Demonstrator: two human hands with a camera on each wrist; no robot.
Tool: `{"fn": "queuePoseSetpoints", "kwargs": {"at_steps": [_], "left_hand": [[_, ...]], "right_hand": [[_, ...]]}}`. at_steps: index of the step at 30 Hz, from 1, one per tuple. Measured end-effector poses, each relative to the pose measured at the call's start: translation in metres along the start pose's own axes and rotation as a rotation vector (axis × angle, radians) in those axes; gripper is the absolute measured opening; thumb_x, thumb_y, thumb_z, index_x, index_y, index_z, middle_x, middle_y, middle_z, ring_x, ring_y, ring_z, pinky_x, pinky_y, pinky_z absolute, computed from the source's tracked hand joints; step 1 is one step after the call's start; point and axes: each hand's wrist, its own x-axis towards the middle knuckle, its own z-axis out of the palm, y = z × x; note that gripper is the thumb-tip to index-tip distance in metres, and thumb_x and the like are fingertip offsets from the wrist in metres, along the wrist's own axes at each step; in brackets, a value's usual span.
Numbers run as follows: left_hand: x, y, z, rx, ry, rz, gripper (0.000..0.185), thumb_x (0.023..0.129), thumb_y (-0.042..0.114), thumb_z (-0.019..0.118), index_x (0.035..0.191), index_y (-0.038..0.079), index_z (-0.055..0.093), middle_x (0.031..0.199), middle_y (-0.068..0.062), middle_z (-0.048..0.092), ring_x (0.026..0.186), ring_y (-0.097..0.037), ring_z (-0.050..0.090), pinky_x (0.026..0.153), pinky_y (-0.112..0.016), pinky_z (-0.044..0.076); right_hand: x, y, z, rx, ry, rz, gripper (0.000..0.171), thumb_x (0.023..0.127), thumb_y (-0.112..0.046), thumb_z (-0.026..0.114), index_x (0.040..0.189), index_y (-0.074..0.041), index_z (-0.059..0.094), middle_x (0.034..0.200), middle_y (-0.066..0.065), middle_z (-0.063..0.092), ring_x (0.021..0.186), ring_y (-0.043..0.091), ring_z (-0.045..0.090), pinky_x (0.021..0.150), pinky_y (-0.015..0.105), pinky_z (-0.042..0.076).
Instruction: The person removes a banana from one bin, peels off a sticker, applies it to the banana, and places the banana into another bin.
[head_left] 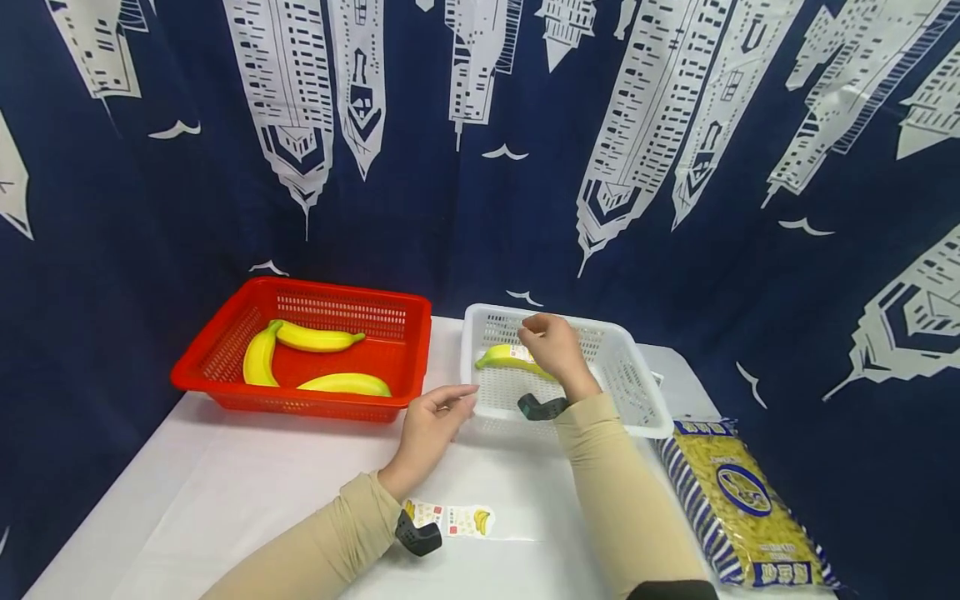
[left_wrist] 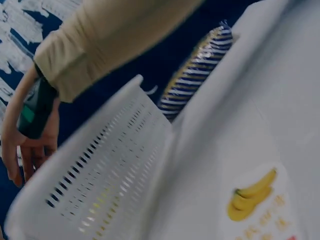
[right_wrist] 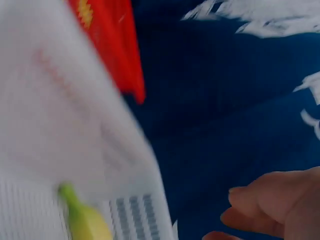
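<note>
Over the white basket (head_left: 633, 387) hovers my right hand (head_left: 557, 350), its fingers loosely bent and holding nothing. Below it a yellow banana (head_left: 495, 358) with a green tip lies in the basket, a white printed label (head_left: 522, 353) on its upper side. The right hand covers the banana's far end in the head view. My left hand (head_left: 429, 433) is at the front left corner of the white basket, fingers relaxed, nothing in them. A strip of banana-picture stickers (head_left: 471, 522) lies on the table beside the left wrist.
To the left stands a red basket (head_left: 300, 406) with several bananas (head_left: 260, 358) in it. A bag of pasta (head_left: 738, 500) lies right of the white basket. Behind the white table (head_left: 225, 483) hangs a dark blue curtain (head_left: 420, 217) printed with buildings.
</note>
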Motion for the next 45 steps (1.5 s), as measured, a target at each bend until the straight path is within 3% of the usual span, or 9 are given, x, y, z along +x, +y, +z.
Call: {"fn": "queuePoseSetpoints", "kwargs": {"at_steps": [7,13,17,23,31,36,39,42,45], "left_hand": [[0.011,0.042,-0.030,-0.017,0.061,0.129,0.020,0.098,0.016,0.072,0.114,0.006,0.077,0.089,-0.015,0.074,0.056,-0.011,0.052,0.050,-0.020,0.042],[0.032,0.068,-0.090,-0.085,0.162,0.065,0.034,0.098,0.025,0.072,0.122,0.002,0.071,0.083,0.002,0.072,0.051,-0.009,0.045,0.046,-0.018,0.036],[0.059,0.082,-0.143,-0.114,0.201,-0.027,0.036,0.097,0.031,0.074,0.124,0.007,0.070,0.088,0.005,0.072,0.055,-0.007,0.048,0.048,-0.016,0.036],[0.097,0.089,-0.216,-0.130,0.239,-0.232,0.024,0.099,0.034,0.070,0.119,0.022,0.066,0.095,0.011,0.068,0.062,-0.004,0.050,0.048,-0.016,0.036],[0.116,0.075,-0.269,0.363,0.352,-0.437,0.060,0.101,0.045,0.061,0.149,0.010,0.051,0.113,0.006,0.056,0.069,-0.003,0.056,0.060,-0.022,0.044],[0.115,0.068,-0.280,0.609,0.371,-0.487,0.057,0.100,0.035,0.063,0.143,-0.002,0.055,0.115,-0.013,0.062,0.084,-0.017,0.067,0.079,-0.032,0.054],[0.113,0.066,-0.280,0.834,0.311,-0.473,0.046,0.096,0.029,0.065,0.128,-0.005,0.064,0.103,-0.018,0.069,0.092,-0.030,0.065,0.082,-0.042,0.054],[0.111,0.067,-0.278,1.033,0.178,-0.501,0.038,0.091,0.029,0.070,0.107,-0.005,0.068,0.085,-0.014,0.068,0.084,-0.033,0.062,0.072,-0.044,0.052],[0.111,0.068,-0.274,1.121,0.039,-0.567,0.039,0.087,0.032,0.075,0.099,-0.005,0.066,0.079,-0.012,0.061,0.079,-0.034,0.060,0.068,-0.040,0.049]], "right_hand": [[-0.045,-0.029,0.035,0.164,0.154,-0.178,0.019,0.096,-0.016,0.069,0.109,-0.005,0.077,0.106,0.010,0.075,0.070,0.018,0.061,0.056,0.025,0.047],[-0.074,-0.054,0.062,0.197,0.199,-0.388,0.012,0.093,-0.008,0.074,0.104,-0.007,0.078,0.095,0.005,0.075,0.057,0.008,0.047,0.049,0.021,0.038],[-0.085,-0.070,0.079,0.133,0.100,-0.521,0.016,0.093,-0.009,0.075,0.108,-0.007,0.078,0.103,0.006,0.077,0.059,0.011,0.053,0.054,0.022,0.046],[-0.091,-0.076,0.099,-0.100,-0.088,-0.584,0.025,0.095,-0.018,0.075,0.118,-0.009,0.077,0.124,0.003,0.074,0.108,0.020,0.072,0.095,0.033,0.056],[-0.092,-0.074,0.115,-0.164,-0.046,-0.697,0.023,0.095,-0.015,0.075,0.118,-0.010,0.076,0.119,0.001,0.070,0.110,0.016,0.069,0.096,0.030,0.055],[-0.091,-0.074,0.117,-0.121,-0.023,-0.705,0.019,0.094,-0.012,0.075,0.113,-0.010,0.076,0.115,0.000,0.069,0.108,0.016,0.067,0.098,0.028,0.053],[-0.091,-0.074,0.115,-0.119,-0.030,-0.705,0.017,0.094,-0.010,0.075,0.111,-0.010,0.075,0.114,0.000,0.069,0.109,0.017,0.066,0.099,0.029,0.053],[-0.091,-0.074,0.113,-0.130,-0.041,-0.703,0.017,0.094,-0.010,0.075,0.111,-0.011,0.075,0.114,0.000,0.069,0.109,0.017,0.065,0.100,0.030,0.053],[-0.091,-0.074,0.112,-0.141,-0.052,-0.698,0.016,0.094,-0.010,0.075,0.111,-0.012,0.075,0.114,-0.001,0.069,0.109,0.017,0.065,0.100,0.029,0.053]]}}
